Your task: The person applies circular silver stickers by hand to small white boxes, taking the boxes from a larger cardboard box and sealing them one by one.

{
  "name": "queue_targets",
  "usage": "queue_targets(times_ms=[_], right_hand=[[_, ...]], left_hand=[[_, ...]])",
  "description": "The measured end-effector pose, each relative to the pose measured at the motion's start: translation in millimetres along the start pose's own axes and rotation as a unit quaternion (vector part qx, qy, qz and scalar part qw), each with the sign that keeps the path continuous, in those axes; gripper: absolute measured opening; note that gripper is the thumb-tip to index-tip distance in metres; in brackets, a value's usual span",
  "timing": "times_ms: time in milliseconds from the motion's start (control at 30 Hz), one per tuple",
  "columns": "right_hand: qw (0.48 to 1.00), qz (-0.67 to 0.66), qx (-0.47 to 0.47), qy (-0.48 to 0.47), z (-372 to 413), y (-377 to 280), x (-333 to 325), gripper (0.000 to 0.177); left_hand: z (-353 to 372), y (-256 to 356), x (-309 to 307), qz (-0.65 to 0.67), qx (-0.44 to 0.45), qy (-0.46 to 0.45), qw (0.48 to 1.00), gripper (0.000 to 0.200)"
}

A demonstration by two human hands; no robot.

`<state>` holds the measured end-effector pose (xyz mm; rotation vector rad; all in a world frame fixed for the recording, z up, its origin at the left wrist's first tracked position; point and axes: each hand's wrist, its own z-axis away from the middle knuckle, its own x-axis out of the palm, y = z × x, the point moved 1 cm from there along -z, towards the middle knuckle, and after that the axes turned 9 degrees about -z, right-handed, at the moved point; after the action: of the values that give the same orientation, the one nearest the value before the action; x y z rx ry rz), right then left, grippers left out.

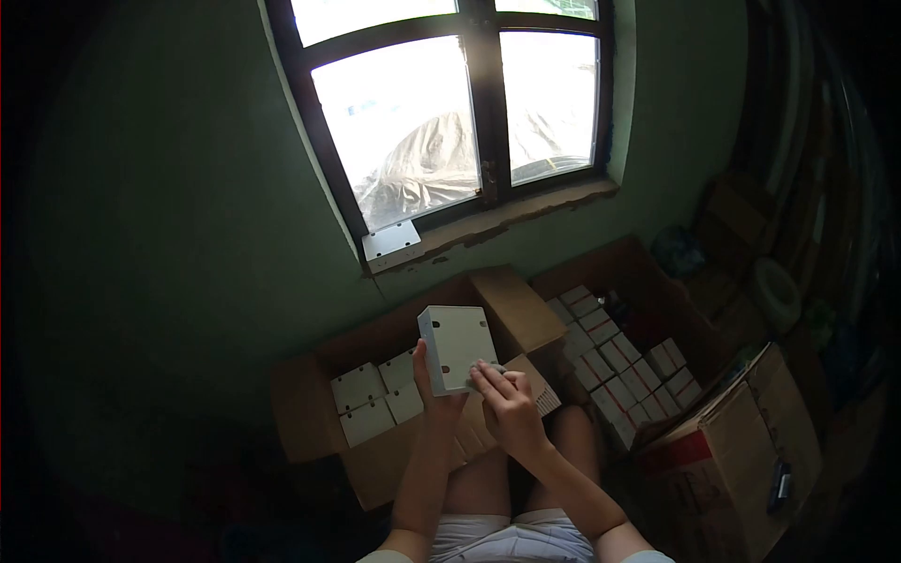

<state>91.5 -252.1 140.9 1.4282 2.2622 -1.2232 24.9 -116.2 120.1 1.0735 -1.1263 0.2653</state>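
A white box (460,342) with dark round spots near its corners is held up in front of the window. My left hand (436,389) grips it along its left side and lower edge. The fingers of my right hand (505,396) are pressed together at its lower right corner, around something small and greyish that is too small to name. Below and to the left, an open cardboard box (314,413) contains several similar white boxes (366,422).
Another open carton (629,258) on the right holds several small white boxes with red stripes (619,352). A closed-looking cardboard box (732,450) with a dark object on its side stands at the lower right. One white box (392,244) lies on the windowsill (526,211).
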Motion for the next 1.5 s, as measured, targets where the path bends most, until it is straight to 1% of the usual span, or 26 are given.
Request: queue_targets(times_ms=[100, 167, 267, 300, 367, 433, 500, 567, 600, 667, 700, 767, 833, 900, 967, 1000, 1067, 1100, 1167, 1200, 1233, 1300, 1367, 1400, 1433, 1500], right_hand=[[1.000, 0.027, -0.004, 0.012, 1.6, -7.9, 5.5, 0.052], [0.999, 0.024, -0.023, 0.009, 5.2, -22.2, 4.0, 0.054], [0.999, 0.016, -0.032, -0.007, 7.3, -29.3, 3.2, 0.053], [1.000, 0.016, -0.008, -0.004, 7.6, -20.0, 2.4, 0.052], [1.000, 0.019, 0.017, -0.002, 8.7, 0.5, 1.1, 0.052], [0.996, 0.054, 0.068, 0.021, 7.9, 16.0, 0.3, 0.052], [0.996, 0.063, 0.060, 0.024, 10.8, 10.0, 2.4, 0.052], [0.997, 0.057, 0.049, 0.017, 12.8, -7.8, 2.0, 0.052], [0.999, 0.034, 0.038, 0.013, 14.3, -17.6, 1.7, 0.053], [0.999, 0.030, 0.010, 0.004, 17.7, -25.7, -1.9, 0.054], [1.000, 0.024, -0.017, -0.004, 18.5, -27.5, -2.4, 0.054], [1.000, 0.019, -0.003, 0.003, 19.4, -15.1, -2.5, 0.054], [0.997, 0.028, 0.073, 0.021, 11.9, -2.4, -9.5, 0.052], [0.997, 0.037, 0.067, 0.025, 8.6, 4.3, -7.9, 0.051], [0.993, 0.100, 0.046, 0.037, 4.9, 0.3, -3.8, 0.050], [0.993, 0.099, 0.045, 0.037, 4.7, -5.8, -2.8, 0.050], [0.998, 0.060, 0.030, 0.016, 8.4, -23.5, -5.6, 0.053], [0.998, 0.061, 0.029, 0.016, 10.3, -27.8, -9.7, 0.053], [0.998, 0.043, -0.040, -0.024, 13.8, -34.1, -14.8, 0.055], [0.999, 0.017, -0.029, -0.030, 14.1, -29.4, -16.9, 0.054], [0.999, 0.016, -0.027, -0.030, 12.3, -21.0, -18.7, 0.054], [0.999, 0.037, 0.016, -0.004, 5.3, 1.1, -20.3, 0.051], [0.999, 0.049, 0.013, 0.011, 1.5, 9.5, -18.6, 0.048], [0.997, 0.076, -0.003, 0.011, 0.6, 7.7, -17.1, 0.051], [0.995, 0.102, -0.019, 0.011, -0.7, 4.5, -15.8, 0.054], [0.995, 0.096, -0.022, -0.006, 6.8, -10.8, -16.3, 0.057]], left_hand=[[-1.7, 0.1, -2.4, -0.032, 0.010, -0.003, 0.999, 0.059], [-6.2, -2.6, -15.5, -0.064, -0.019, -0.025, 0.997, 0.058], [-2.6, -4.6, -13.9, -0.064, -0.025, -0.024, 0.997, 0.057], [0.6, -3.9, -8.7, -0.066, -0.025, -0.023, 0.997, 0.057], [7.4, -3.7, 4.6, -0.015, 0.008, 0.028, 0.999, 0.059], [8.5, -9.0, -1.9, -0.023, 0.028, 0.017, 0.999, 0.059], [9.4, -8.7, -1.9, -0.036, 0.052, 0.004, 0.998, 0.060], [13.8, -13.9, 4.6, -0.028, 0.015, 0.046, 0.998, 0.060], [15.6, -15.3, 5.0, -0.027, 0.015, 0.046, 0.998, 0.060], [18.5, -18.8, 6.2, -0.052, -0.010, -0.018, 0.998, 0.059], [16.2, -19.9, 3.1, -0.054, -0.010, -0.018, 0.998, 0.059], [10.6, -20.8, -8.4, -0.024, 0.015, 0.021, 0.999, 0.059], [13.2, -15.0, -3.7, 0.002, 0.021, 0.008, 1.000, 0.059], [15.4, -13.2, 2.4, 0.027, 0.027, -0.007, 0.999, 0.059], [16.5, -15.1, 7.6, 0.017, 0.018, -0.003, 1.000, 0.059], [17.9, -14.4, 9.4, 0.017, 0.019, -0.004, 1.000, 0.059], [21.2, -16.2, 10.9, -0.057, -0.041, 0.007, 0.998, 0.060], [21.4, -16.7, 9.9, -0.057, -0.040, 0.007, 0.998, 0.060], [21.1, -15.9, 5.2, -0.018, -0.031, -0.082, 0.996, 0.062], [19.3, -18.5, -4.3, 0.029, -0.049, -0.095, 0.994, 0.062], [21.0, -16.5, -0.7, 0.028, -0.050, -0.095, 0.994, 0.062], [25.0, -14.4, 6.6, 0.044, -0.019, -0.068, 0.997, 0.059], [24.1, -18.0, 5.1, 0.042, -0.026, -0.056, 0.997, 0.059], [22.7, -18.6, 3.7, 0.038, -0.033, -0.045, 0.998, 0.058], [22.0, -18.6, 2.8, 0.038, -0.031, -0.046, 0.998, 0.058], [22.4, -20.6, 0.1, 0.014, -0.027, -0.071, 0.997, 0.055]])
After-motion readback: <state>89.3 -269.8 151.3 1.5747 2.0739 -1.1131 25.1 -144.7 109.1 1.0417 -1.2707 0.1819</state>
